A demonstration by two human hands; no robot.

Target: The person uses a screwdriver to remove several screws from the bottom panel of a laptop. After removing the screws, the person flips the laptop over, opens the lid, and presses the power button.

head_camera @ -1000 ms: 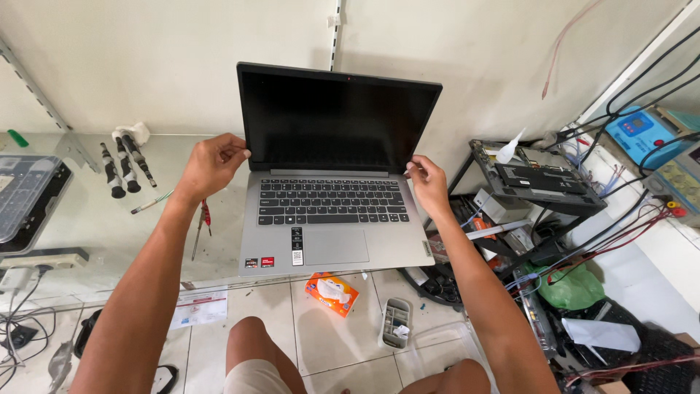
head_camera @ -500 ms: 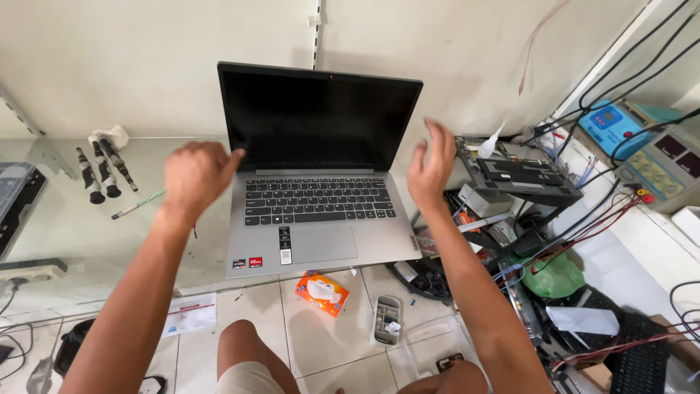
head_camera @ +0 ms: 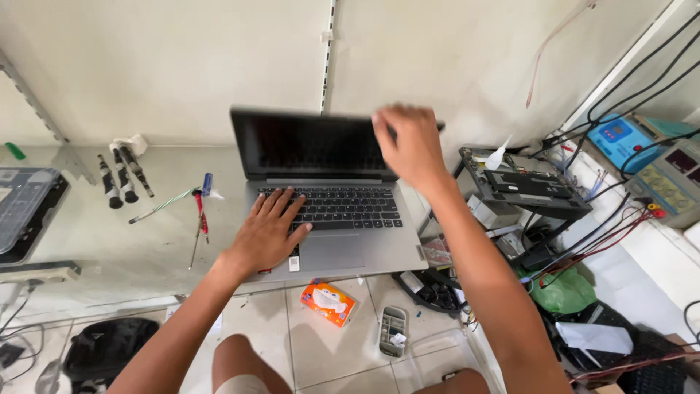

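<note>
Nearest the camera, the person's bare knees show above a tiled floor where an orange packet (head_camera: pixel 329 302) and a small grey remote-like device (head_camera: pixel 394 330) lie. Just beyond, on the glass worktop (head_camera: pixel 87 233), sits the grey laptop (head_camera: pixel 332 219), its base overhanging the front edge a little. The left hand (head_camera: pixel 266 233) lies flat on the palm rest and the left part of the keyboard, fingers spread and pressing down, gripping nothing. The right hand (head_camera: pixel 410 146) is raised at the upper right of the dark screen; it is blurred, with the fingers curled over the lid's top edge, though whether they truly clasp it cannot be told. The lid leans toward the keyboard. The laptop looks moderately heavy and rigid in the base, but the lid is thin and the panel fragile, so it is best held along the top edge near the middle, never by the glass, with the base steadied. To the left lie a red screwdriver (head_camera: pixel 200 211) and three black cylinders (head_camera: pixel 120 175); to the right an opened device on a stand (head_camera: pixel 521 179) with tangled cables, and farthest back the pale wall.
</note>
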